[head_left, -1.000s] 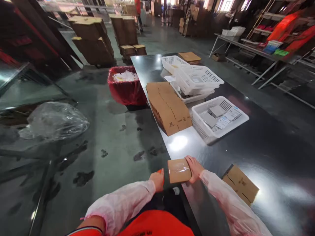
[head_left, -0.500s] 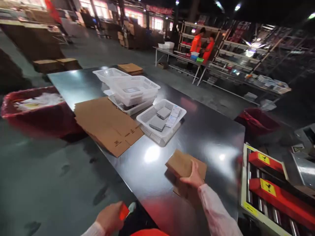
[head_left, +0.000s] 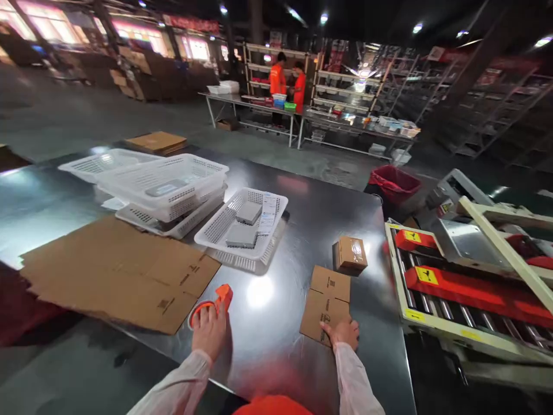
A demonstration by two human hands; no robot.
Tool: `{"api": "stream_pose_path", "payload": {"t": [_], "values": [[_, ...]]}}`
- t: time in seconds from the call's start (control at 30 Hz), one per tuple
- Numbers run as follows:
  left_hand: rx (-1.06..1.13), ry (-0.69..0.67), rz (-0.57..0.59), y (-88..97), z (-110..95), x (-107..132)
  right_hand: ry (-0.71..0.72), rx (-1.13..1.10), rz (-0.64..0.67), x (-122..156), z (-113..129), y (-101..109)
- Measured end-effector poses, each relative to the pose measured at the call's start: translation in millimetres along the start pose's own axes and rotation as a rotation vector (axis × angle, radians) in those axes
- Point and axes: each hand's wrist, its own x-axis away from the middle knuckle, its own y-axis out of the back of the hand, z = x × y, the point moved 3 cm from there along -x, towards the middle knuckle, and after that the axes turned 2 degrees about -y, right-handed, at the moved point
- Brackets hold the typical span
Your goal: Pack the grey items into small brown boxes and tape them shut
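Resting right hand point(head_left: 341, 333) on cardboard blank point(head_left: 325, 304) beside small carton point(head_left: 349, 253).

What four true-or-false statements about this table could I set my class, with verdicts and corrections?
1. The right hand rests on a flat brown cardboard blank. True.
2. The left hand touches a green tape dispenser. False: it is an orange tape dispenser.
3. A small brown taped cardboard box sits inside a basket. False: it stands on the shiny metal table, beside the blank.
4. Two grey packets lie in a white perforated plastic basket. True.
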Motion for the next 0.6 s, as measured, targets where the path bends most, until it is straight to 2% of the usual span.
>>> {"api": "stream_pose_path", "payload": {"t": [0.03,0.1,0.2,0.3,0.37,0.47,0.53,0.6], "values": [[0.007,-0.041,-0.041,7.4,-8,-5,-0.056,-0.008,-0.054,8,2,4],[0.157,-0.206,-0.063,24.8,-35,-14,-0.11,-0.042,-0.106,17,9,19],[0.56,-0.437,0.074,51.3,-94,-27,-0.128,-0.172,-0.059,31,24,49],[0.979,-0.378,0.334,70.4,-149,-43,-0.032,-0.322,0.073,62,47,72],[1.147,-0.318,0.467,78.2,-173,-51,0.076,-0.389,0.096,87,67,80],[1.202,-0.32,0.606,81.7,-183,-52,0.16,-0.589,0.164,114,93,74],[1.2,-0.336,0.682,79.6,-176,-50,0.114,-0.794,0.245,118,102,61],[1.175,-0.37,0.703,77.5,-165,-49,0.095,-0.93,0.319,115,104,47]]}}
